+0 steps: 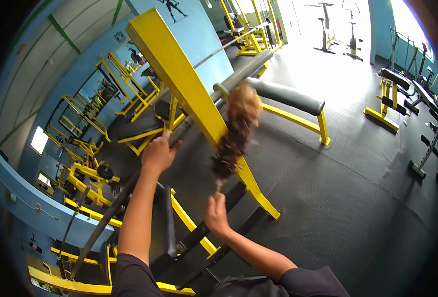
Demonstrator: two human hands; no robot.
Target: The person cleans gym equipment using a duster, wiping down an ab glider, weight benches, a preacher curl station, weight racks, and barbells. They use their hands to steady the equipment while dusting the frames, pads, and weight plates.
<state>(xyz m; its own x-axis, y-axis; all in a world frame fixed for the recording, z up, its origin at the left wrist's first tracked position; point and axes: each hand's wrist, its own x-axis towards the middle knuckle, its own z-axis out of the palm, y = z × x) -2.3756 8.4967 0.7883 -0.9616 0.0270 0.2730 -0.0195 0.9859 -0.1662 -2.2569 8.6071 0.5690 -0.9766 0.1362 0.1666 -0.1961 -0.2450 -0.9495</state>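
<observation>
My right hand [217,216] is closed around the thin handle of a feather duster [234,136]. Its fluffy head is brown and tan, blurred, and stands up in front of a slanted yellow post [179,72]. The tan tip is beside a grey metal bar end [243,72] with a collar. My left hand [158,152] is raised to the left of the post, thumb spread away from the fingers. No object shows clearly in it; some of its fingers are hidden from view.
A black padded bench [290,96] on yellow legs stands behind the post. Below my arms are a black pad [163,222] and yellow frames. More yellow machines line the blue wall at left. Benches and a rack [434,143] stand at right on black flooring [337,213].
</observation>
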